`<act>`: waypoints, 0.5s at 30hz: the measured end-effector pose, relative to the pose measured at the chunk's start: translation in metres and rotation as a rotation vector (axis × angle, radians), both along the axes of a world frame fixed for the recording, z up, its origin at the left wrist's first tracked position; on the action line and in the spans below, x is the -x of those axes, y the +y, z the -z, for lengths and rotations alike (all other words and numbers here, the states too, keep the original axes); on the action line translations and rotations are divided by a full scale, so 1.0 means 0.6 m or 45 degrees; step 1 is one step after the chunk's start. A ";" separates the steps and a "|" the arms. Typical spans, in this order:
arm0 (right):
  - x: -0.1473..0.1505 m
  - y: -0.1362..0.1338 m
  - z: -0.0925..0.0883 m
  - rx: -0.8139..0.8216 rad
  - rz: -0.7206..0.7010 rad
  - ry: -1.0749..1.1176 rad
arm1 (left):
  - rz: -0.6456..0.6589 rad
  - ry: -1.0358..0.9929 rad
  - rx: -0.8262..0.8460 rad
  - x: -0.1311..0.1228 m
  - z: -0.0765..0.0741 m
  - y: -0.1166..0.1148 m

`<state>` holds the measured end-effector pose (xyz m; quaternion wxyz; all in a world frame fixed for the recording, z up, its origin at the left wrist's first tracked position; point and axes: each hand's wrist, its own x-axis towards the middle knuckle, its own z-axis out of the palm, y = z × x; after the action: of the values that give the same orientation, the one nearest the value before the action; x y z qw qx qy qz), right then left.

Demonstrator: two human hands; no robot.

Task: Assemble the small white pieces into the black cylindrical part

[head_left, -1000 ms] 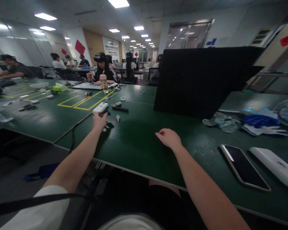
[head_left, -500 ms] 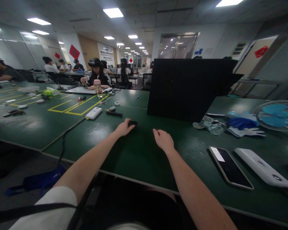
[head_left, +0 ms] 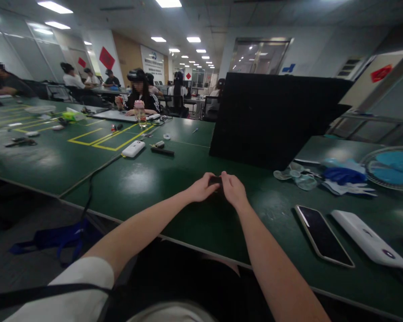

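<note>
My left hand [head_left: 203,188] and my right hand [head_left: 233,189] meet over the green table [head_left: 174,201] in front of me. Between their fingertips they pinch a small black object [head_left: 215,180]; its shape is mostly hidden by the fingers. Both hands are closed around it, just above the tabletop, a little in front of the black upright board [head_left: 272,118].
A phone [head_left: 323,235] and a white power bank [head_left: 369,238] lie at the right. Clear plastic bits [head_left: 297,176], blue gloves [head_left: 342,175] and a fan [head_left: 394,163] sit behind them. To the left lie a white device [head_left: 133,148] and a black stick [head_left: 162,151]. Other people sit at far tables.
My left hand carried the small black object from the left near the white device to the middle. My right hand has closed in and now grips it too.
</note>
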<state>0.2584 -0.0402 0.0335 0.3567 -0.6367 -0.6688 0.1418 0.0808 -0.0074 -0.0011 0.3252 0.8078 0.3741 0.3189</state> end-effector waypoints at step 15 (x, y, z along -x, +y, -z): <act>0.046 -0.011 0.006 0.193 -0.483 -0.574 | -0.566 -0.162 -0.024 0.139 0.001 0.021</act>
<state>0.2310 -0.0468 0.0301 0.1180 -0.5405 -0.8257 0.1105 -0.0028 0.0052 -0.0015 0.2622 0.6869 0.5186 0.4364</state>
